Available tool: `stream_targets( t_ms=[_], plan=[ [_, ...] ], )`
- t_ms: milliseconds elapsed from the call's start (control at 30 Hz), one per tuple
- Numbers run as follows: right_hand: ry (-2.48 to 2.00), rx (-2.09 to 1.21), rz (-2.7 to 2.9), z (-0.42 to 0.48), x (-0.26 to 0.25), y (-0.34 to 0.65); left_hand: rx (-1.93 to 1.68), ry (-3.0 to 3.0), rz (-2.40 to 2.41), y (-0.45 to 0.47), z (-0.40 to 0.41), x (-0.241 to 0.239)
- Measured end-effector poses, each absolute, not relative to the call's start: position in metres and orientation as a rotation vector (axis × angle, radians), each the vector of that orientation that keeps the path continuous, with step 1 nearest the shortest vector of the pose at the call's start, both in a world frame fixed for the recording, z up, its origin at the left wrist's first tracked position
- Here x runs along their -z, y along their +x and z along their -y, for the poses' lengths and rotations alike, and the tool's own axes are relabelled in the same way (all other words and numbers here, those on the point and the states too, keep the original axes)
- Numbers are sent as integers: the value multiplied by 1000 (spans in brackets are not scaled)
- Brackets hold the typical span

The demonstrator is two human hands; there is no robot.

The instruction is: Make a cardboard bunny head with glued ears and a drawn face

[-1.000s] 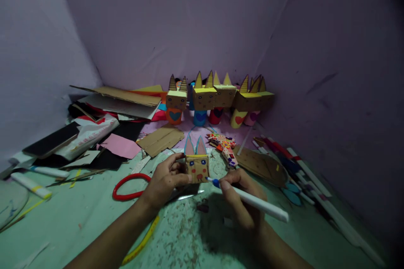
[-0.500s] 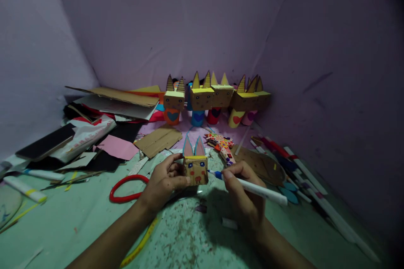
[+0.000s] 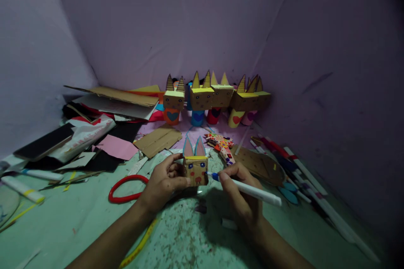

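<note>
My left hand is closed on a small cardboard animal head, its thumb across the lower left corner. The head has two upright pink ears edged in blue, dark blue eyes, red cheeks and a red snout. In my right hand is a white marker pen with a blue tip end. The pen's tip meets or nearly meets the right edge of the drawn face; I cannot tell which. Below, a pen cap lies on the green table.
Several eared cardboard figures stand at the back wall. Cardboard and paper scraps pile up at the left. A red scissor handle lies by my left wrist. More markers lie along the right wall. A yellow measuring tape curves in front.
My right hand has moved slightly left with the marker pen, bringing its tip to the edge of the cardboard face. My left hand and the head stay almost still.
</note>
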State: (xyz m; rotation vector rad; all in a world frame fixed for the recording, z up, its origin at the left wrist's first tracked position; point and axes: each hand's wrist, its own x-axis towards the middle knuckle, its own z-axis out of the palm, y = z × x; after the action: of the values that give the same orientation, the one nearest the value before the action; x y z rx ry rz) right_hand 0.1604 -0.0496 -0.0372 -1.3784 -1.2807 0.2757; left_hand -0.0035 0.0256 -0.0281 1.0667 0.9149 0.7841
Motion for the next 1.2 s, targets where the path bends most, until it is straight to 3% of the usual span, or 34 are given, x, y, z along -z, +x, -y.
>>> stream_targets(
  t_ms=[1200],
  plan=[
    [-1374,-280,1286,50,38,160,-774,1097,-921,-3,-26,27]
  ],
)
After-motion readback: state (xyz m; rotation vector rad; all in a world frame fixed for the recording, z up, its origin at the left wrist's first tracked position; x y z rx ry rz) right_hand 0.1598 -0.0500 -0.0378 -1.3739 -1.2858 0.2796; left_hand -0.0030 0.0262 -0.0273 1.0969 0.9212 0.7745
